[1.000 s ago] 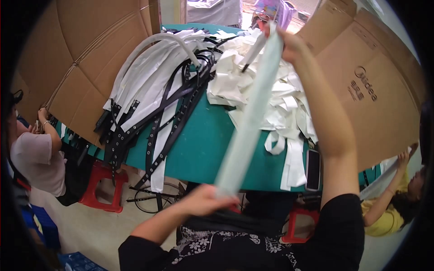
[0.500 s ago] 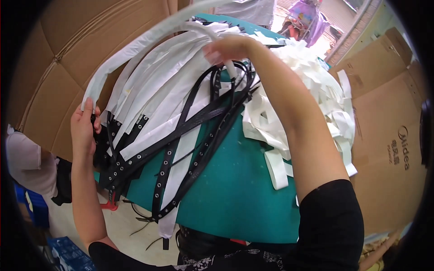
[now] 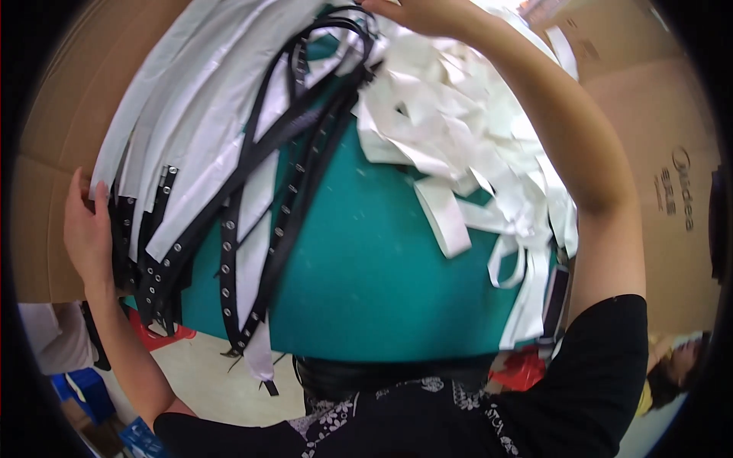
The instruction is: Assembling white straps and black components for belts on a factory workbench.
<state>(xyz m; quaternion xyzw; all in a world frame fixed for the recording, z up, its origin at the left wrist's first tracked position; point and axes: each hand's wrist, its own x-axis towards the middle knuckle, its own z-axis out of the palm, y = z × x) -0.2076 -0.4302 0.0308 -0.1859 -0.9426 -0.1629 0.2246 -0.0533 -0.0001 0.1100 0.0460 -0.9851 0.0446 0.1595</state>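
Black eyelet belts (image 3: 227, 263) with metal rings lie across the green tabletop, looped together at the far end. To the left of them, several more belts in long white wrapping sleeves (image 3: 206, 99) lie side by side, their black eyelet ends showing. My left hand (image 3: 88, 233) is at the near end of the leftmost sleeve, its thumb against the sleeve and its fingers apart. My right hand (image 3: 424, 11) reaches to the top edge, just past the looped black belts. Its fingers are partly cut off by the picture's edge, so any hold is hidden.
A heap of loose white strips (image 3: 450, 114) covers the right of the green table (image 3: 343, 290). Cardboard boxes stand at left (image 3: 46, 229) and right (image 3: 657, 114). Red plastic (image 3: 523, 370) shows below the table. Another person (image 3: 679, 370) is at the lower right.
The white-sleeved belt that arched in the air between my hands now lies down at the left. My left hand's fingers have spread; my right hand has moved farther away. The view has shifted.
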